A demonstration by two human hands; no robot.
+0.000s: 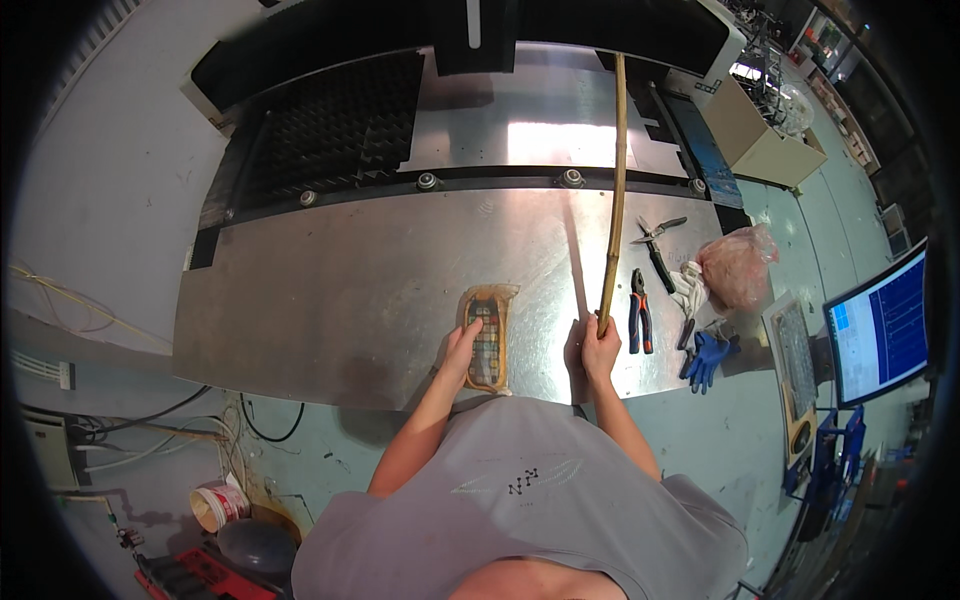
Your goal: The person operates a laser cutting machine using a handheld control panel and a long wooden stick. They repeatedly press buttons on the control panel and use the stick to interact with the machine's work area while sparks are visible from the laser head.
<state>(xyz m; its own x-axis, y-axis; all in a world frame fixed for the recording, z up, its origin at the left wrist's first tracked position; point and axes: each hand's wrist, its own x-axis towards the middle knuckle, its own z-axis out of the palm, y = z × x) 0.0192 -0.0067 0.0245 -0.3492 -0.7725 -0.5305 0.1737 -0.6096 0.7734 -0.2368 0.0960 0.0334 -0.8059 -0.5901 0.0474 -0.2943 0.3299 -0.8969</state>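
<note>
A: Where's the bamboo stick?
B: Upright in my view, its near end clamped in my right hand, the rest reaching past the worktop over the metal sheet. Tip contact: can't tell.
A: Left grip?
B: Left hand on the keypad, which lies on the worktop in a yellowish casing; thumb over the keys. Can't tell if the fingers close round it.
A: Progress?
B: Done: stick in hand, keypad within touch, sheet under the dark gantry. My judgement: mid-job. No key press is readable; what's left doesn't show.
A: Farther out?
B: Right of the stick, unheld: pliers, blue glove, pinkish bag.
</note>
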